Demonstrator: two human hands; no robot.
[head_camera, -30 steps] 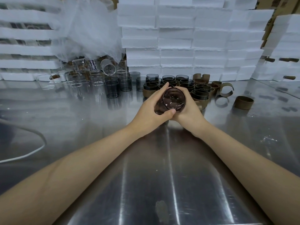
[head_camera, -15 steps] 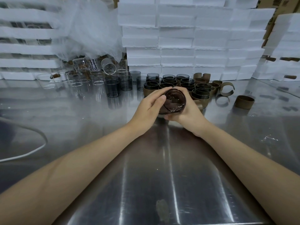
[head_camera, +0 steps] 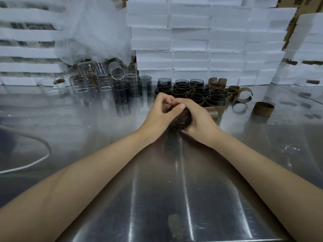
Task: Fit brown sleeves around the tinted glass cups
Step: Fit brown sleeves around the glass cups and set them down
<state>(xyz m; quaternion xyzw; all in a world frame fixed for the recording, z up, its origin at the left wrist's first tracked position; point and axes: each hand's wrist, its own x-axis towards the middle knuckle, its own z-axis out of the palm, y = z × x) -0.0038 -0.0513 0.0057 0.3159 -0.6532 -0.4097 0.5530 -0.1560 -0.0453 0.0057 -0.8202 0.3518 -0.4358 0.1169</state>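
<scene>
Grip curled round the tinted glass cup [head_camera: 181, 120], left hand [head_camera: 157, 114] and right hand [head_camera: 201, 119] meeting over it.

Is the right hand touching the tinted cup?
Touching. The head view shows the right hand wrapped round the tinted cup, with no gap between them.

Small packing/assembly workshop, not a home. Evidence: bare steel bench [head_camera: 174, 180], a wall of stacked white foam trays [head_camera: 192, 41] behind it, batches of identical tinted cups [head_camera: 120, 95] and clear cups [head_camera: 87, 84], loose brown sleeves [head_camera: 263, 109], cardboard cartons [head_camera: 286, 2] top right, plastic sheeting [head_camera: 99, 32] over the left stacks.
</scene>
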